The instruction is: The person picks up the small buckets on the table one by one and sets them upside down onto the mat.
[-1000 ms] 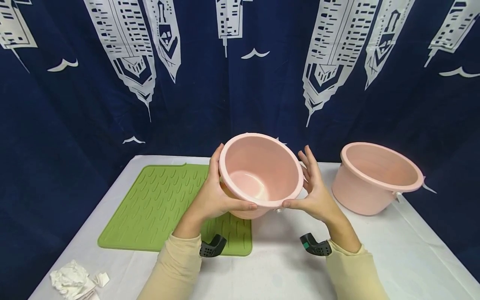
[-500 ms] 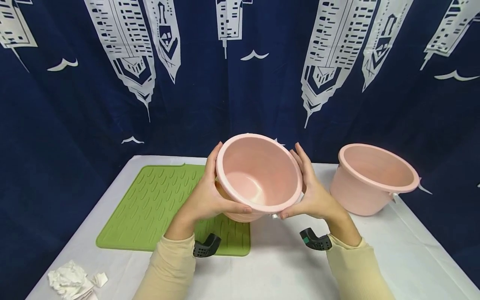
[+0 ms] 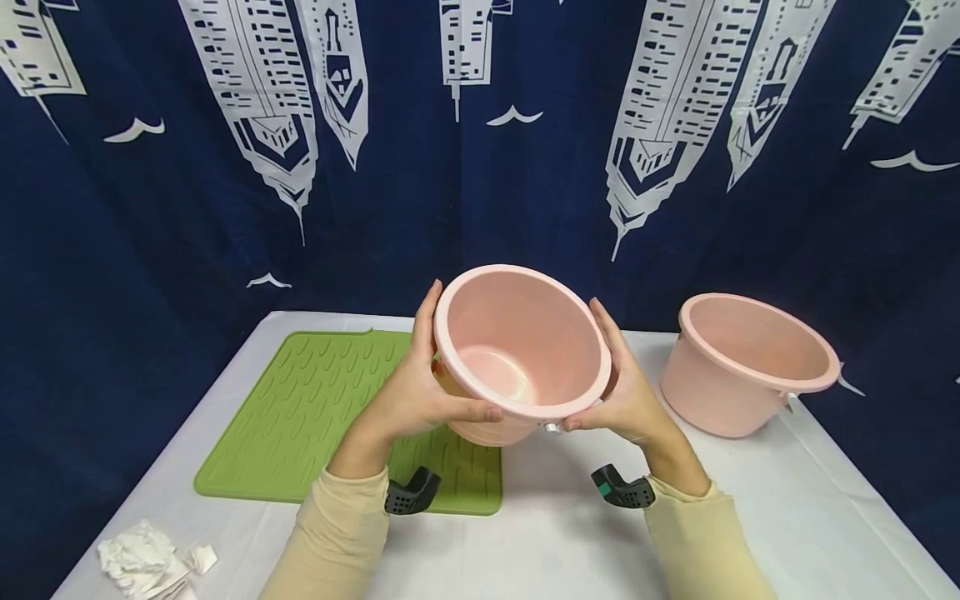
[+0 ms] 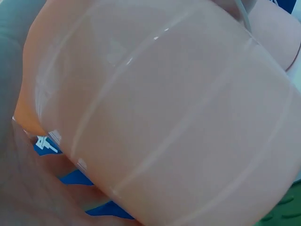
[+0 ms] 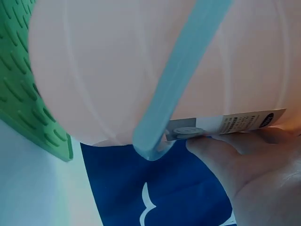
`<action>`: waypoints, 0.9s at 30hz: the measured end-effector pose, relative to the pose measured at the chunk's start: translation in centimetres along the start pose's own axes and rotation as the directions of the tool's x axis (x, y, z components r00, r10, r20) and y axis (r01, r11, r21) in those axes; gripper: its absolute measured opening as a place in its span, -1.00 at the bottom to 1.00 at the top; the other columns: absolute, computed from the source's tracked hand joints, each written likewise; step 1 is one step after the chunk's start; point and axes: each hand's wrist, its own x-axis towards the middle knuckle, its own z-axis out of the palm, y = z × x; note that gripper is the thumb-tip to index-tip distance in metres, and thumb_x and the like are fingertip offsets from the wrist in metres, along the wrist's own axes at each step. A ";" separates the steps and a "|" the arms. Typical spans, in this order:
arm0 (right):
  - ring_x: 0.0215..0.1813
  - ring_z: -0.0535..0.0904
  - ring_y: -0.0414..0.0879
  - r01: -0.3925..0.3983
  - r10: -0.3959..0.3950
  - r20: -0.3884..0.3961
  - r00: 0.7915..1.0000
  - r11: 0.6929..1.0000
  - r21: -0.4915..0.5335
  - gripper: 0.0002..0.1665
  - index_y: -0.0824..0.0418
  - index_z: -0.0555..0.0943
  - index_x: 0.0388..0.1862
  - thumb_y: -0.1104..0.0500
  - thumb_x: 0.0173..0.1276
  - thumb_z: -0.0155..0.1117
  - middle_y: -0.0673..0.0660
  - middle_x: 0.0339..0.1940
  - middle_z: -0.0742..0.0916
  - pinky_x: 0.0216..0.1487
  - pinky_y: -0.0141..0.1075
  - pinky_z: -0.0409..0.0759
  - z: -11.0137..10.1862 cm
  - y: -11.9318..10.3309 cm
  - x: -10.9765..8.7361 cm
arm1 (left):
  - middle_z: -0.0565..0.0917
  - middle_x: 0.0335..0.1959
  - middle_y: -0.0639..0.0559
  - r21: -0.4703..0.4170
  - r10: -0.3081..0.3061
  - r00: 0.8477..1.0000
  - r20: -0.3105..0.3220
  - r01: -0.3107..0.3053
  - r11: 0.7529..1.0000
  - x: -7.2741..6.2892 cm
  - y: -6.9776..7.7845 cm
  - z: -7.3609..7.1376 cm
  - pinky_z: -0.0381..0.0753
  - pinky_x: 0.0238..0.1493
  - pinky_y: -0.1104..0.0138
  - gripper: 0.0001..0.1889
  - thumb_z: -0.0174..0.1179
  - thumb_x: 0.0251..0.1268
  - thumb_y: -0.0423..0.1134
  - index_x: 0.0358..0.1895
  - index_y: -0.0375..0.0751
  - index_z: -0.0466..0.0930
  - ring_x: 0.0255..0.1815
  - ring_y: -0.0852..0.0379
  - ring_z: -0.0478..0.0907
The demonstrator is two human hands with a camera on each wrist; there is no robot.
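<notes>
A pink plastic bucket (image 3: 517, 333) is held up over the right edge of the green mat, tilted so its inside faces the camera. My left hand (image 3: 408, 392) grips its left side, thumb on the front rim and fingers round the wall. On the right side, my right hand (image 3: 628, 398) holds it likewise, thumb at the rim. In the left wrist view the ribbed wall of the bucket (image 4: 164, 113) fills most of the picture. The right wrist view shows a pale handle (image 5: 181, 75) and a printed label (image 5: 249, 121) near my fingers.
A second pink bucket (image 3: 723, 387) stands upright at the back right of the white table (image 3: 555, 542). The green ridged mat (image 3: 300, 417) lies on the left. Crumpled white tissue (image 3: 138, 558) sits at the front left. A dark blue curtain (image 3: 480, 200) hangs behind.
The fingers of my right hand, spread off the bucket one second ago, now lie against its side. The bucket has stayed nearly in place, with only a slight shift.
</notes>
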 end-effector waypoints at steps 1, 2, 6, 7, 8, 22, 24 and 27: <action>0.43 0.23 0.13 0.001 -0.001 -0.016 1.000 1.000 0.005 0.80 0.20 -0.19 0.67 0.18 -0.41 0.88 0.28 0.60 0.07 0.20 -0.22 0.55 0.1 0.0 0.0 | -0.04 0.60 0.22 0.004 0.006 1.000 -0.002 -0.006 1.000 0.0 0.0 0.0 0.32 0.33 -0.06 0.55 0.75 -0.34 -0.15 0.60 0.43 -0.40 0.47 -0.12 0.19; 0.43 0.22 0.12 0.005 -0.005 -0.029 1.000 1.000 0.009 0.80 0.21 -0.19 0.67 0.18 -0.42 0.88 0.27 0.60 0.08 0.20 -0.22 0.55 0.1 0.0 0.0 | -0.04 0.60 0.22 0.006 0.011 1.000 -0.004 -0.011 1.000 0.1 0.0 0.0 0.32 0.33 -0.07 0.55 0.75 -0.34 -0.12 0.60 0.42 -0.40 0.47 -0.11 0.19; 0.45 0.20 0.11 0.031 -0.029 -0.063 0.998 0.999 0.028 0.80 0.22 -0.16 0.66 0.15 -0.44 0.89 0.23 0.60 0.10 0.22 -0.24 0.53 0.3 0.0 -0.1 | 0.05 0.59 0.12 -0.001 0.033 0.999 -0.014 -0.033 0.999 0.1 -0.2 0.1 0.24 0.37 -0.08 0.55 0.73 -0.37 0.09 0.62 0.35 -0.40 0.49 -0.06 0.17; 0.45 0.20 0.10 0.038 -0.036 -0.068 0.997 0.999 0.036 0.79 0.22 -0.15 0.67 0.14 -0.43 0.89 0.23 0.59 0.11 0.23 -0.25 0.52 0.3 0.0 -0.1 | 0.09 0.58 0.09 -0.008 0.037 0.999 -0.019 -0.038 0.999 0.1 -0.2 0.1 0.22 0.39 -0.07 0.55 0.72 -0.38 0.15 0.62 0.34 -0.39 0.49 -0.05 0.18; 0.45 0.20 0.09 0.044 -0.041 -0.075 0.996 0.998 0.047 0.79 0.22 -0.15 0.67 0.13 -0.43 0.89 0.22 0.59 0.12 0.23 -0.25 0.52 0.3 0.0 -0.2 | 0.11 0.58 0.07 -0.014 0.041 0.999 -0.024 -0.042 0.999 0.1 -0.3 0.2 0.18 0.42 -0.07 0.55 0.70 -0.38 0.21 0.62 0.32 -0.39 0.51 -0.02 0.16; 0.40 0.26 0.07 0.098 -0.062 -0.209 0.976 0.981 0.166 0.75 0.27 -0.18 0.65 0.28 -0.38 0.85 0.23 0.56 0.16 0.13 -0.33 0.58 0.6 -1.4 0.7 | -0.14 0.63 -0.13 -0.468 -0.231 0.934 -0.273 0.081 0.880 0.4 -2.2 1.4 -0.16 0.51 -0.12 0.50 0.43 -0.30 0.54 0.61 0.22 -0.50 0.61 -0.15 -0.20; 0.38 0.28 0.09 0.084 -0.045 -0.227 0.973 0.983 0.166 0.75 0.27 -0.19 0.65 0.30 -0.37 0.84 0.24 0.57 0.15 0.09 -0.33 0.60 0.8 -1.5 0.9 | -0.16 0.62 -0.18 -0.581 -0.316 0.894 -0.318 0.080 0.810 0.5 -2.6 1.9 -0.17 0.51 -0.14 0.45 0.39 -0.19 0.53 0.62 0.16 -0.49 0.60 -0.21 -0.18; 0.37 0.28 0.10 0.076 -0.032 -0.255 0.966 0.983 0.166 0.75 0.25 -0.21 0.65 0.30 -0.36 0.83 0.23 0.58 0.11 0.08 -0.33 0.61 1.0 -1.6 1.1 | -0.19 0.62 -0.22 -0.699 -0.426 0.847 -0.318 0.094 0.709 0.6 -3.0 2.9 -0.20 0.50 -0.14 0.31 0.27 0.06 0.49 0.62 0.10 -0.51 0.57 -0.30 -0.12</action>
